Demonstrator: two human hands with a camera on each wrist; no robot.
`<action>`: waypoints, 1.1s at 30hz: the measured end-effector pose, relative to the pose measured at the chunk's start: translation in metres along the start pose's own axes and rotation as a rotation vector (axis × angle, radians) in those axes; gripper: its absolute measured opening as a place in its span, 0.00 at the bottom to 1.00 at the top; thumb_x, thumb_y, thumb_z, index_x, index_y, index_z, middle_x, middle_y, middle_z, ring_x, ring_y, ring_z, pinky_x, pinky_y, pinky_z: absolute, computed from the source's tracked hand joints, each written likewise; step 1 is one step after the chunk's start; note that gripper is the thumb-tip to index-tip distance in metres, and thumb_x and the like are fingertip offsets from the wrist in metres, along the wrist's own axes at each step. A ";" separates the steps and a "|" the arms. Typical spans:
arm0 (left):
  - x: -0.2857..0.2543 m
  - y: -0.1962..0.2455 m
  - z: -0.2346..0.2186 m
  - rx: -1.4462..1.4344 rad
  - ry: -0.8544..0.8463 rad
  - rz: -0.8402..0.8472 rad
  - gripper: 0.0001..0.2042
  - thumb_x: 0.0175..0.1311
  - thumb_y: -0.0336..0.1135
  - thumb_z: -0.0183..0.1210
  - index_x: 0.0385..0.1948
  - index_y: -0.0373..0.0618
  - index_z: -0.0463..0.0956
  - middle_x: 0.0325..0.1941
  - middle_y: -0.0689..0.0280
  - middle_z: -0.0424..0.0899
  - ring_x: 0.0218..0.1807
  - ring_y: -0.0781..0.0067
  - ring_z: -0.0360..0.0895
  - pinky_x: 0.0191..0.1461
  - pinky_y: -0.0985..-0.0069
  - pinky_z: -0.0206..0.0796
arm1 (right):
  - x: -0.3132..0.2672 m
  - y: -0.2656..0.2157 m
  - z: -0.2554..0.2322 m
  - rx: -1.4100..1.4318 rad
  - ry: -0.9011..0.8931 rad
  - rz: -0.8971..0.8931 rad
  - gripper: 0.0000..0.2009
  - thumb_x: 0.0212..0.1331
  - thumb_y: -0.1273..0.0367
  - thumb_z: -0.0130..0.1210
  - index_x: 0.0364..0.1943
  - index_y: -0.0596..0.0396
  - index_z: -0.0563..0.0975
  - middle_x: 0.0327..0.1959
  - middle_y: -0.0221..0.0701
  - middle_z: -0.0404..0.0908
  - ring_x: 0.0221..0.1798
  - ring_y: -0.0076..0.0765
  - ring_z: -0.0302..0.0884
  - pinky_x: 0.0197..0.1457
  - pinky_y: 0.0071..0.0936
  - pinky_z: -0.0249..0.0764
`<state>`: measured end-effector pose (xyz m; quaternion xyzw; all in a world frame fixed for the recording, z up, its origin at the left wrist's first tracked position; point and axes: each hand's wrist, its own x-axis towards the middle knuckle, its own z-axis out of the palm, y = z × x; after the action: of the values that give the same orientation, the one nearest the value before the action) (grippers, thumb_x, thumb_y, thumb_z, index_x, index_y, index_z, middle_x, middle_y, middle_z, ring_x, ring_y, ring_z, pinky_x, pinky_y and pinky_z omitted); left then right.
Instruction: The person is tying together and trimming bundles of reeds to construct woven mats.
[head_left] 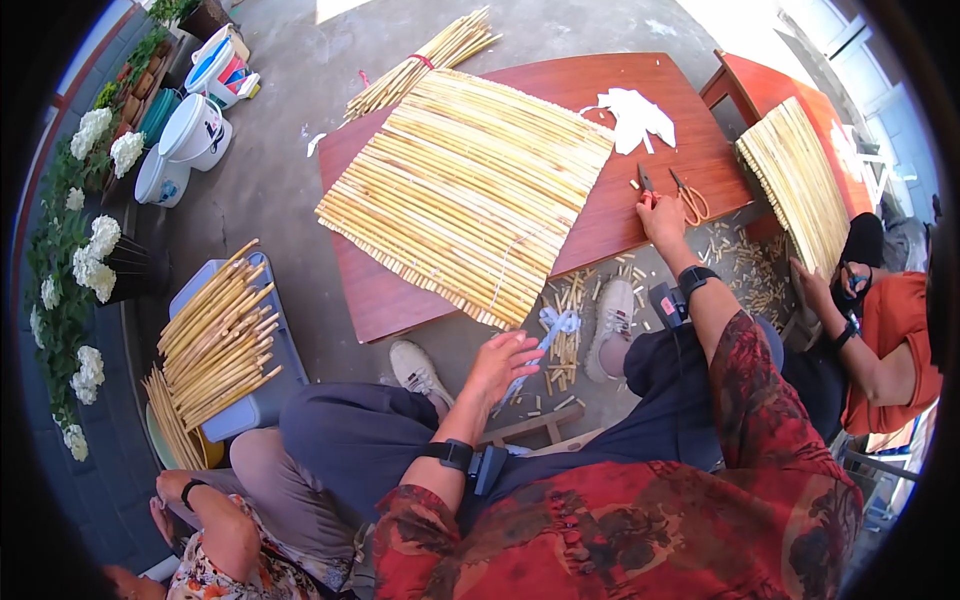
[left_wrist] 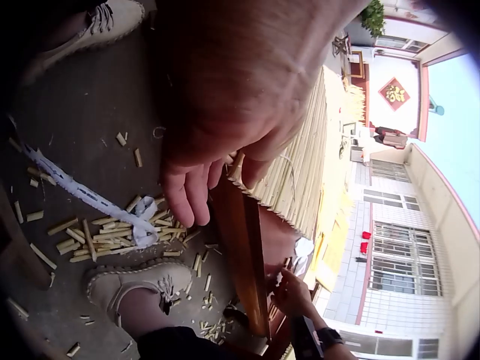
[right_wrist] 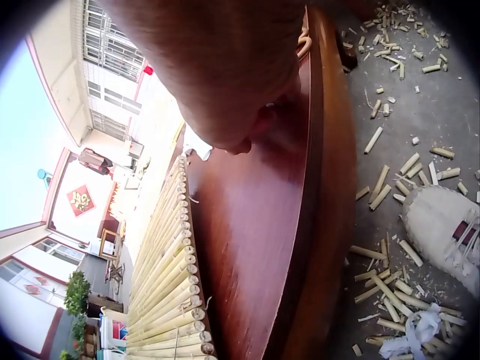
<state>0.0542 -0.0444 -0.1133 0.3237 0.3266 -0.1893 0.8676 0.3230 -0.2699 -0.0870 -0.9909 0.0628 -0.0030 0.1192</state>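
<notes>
A mat of pale stalks tied side by side lies across the red-brown table, its near corner past the front edge. Just off that corner is my left hand, fingers loosely extended; in the left wrist view, its fingertips overlap the mat's edge. At the table's right front my right hand holds a dark-jawed hand tool like pliers by its reddish handles. The right wrist view hides most of that grip behind the hand. Scissors with orange handles lie beside it.
White cloth lies on the table. Behind the mat is a bundle of stalks. Loose stalks fill a grey-blue tray at left. Cut stalk pieces litter the floor. People sit on both sides; one holds another mat.
</notes>
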 end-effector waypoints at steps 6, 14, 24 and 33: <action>0.001 -0.004 0.008 -0.156 0.143 -0.114 0.19 0.57 0.34 0.53 0.46 0.31 0.61 0.49 0.49 0.68 0.52 0.52 0.68 0.50 0.57 0.65 | -0.014 -0.021 -0.014 -0.121 0.009 -0.051 0.20 0.45 0.61 0.56 0.43 0.56 0.70 0.47 0.41 0.66 0.52 0.47 0.61 0.52 0.40 0.61; 0.010 0.006 0.004 -0.244 0.023 0.155 0.16 0.57 0.31 0.53 0.44 0.36 0.62 0.47 0.53 0.70 0.52 0.53 0.68 0.50 0.57 0.65 | -0.115 -0.134 -0.020 0.268 -0.287 -1.335 0.09 0.44 0.70 0.51 0.33 0.53 0.73 0.32 0.35 0.71 0.39 0.42 0.70 0.41 0.34 0.67; 0.008 0.010 0.001 -0.228 0.056 0.242 0.13 0.57 0.35 0.53 0.40 0.39 0.64 0.37 0.58 0.74 0.38 0.61 0.75 0.39 0.62 0.70 | -0.167 -0.158 -0.013 -0.233 -0.238 -1.464 0.07 0.40 0.69 0.51 0.26 0.52 0.74 0.29 0.31 0.70 0.38 0.33 0.70 0.36 0.28 0.66; -0.025 0.029 0.027 -0.178 0.120 0.533 0.11 0.57 0.28 0.50 0.42 0.40 0.66 0.41 0.62 0.75 0.41 0.68 0.74 0.42 0.66 0.71 | -0.179 -0.165 -0.082 0.175 -0.444 -1.207 0.06 0.50 0.69 0.47 0.25 0.58 0.71 0.25 0.40 0.73 0.26 0.49 0.73 0.29 0.37 0.70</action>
<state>0.0637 -0.0390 -0.0680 0.3312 0.2963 0.0945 0.8908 0.1640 -0.1079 0.0336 -0.8156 -0.5318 0.1304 0.1871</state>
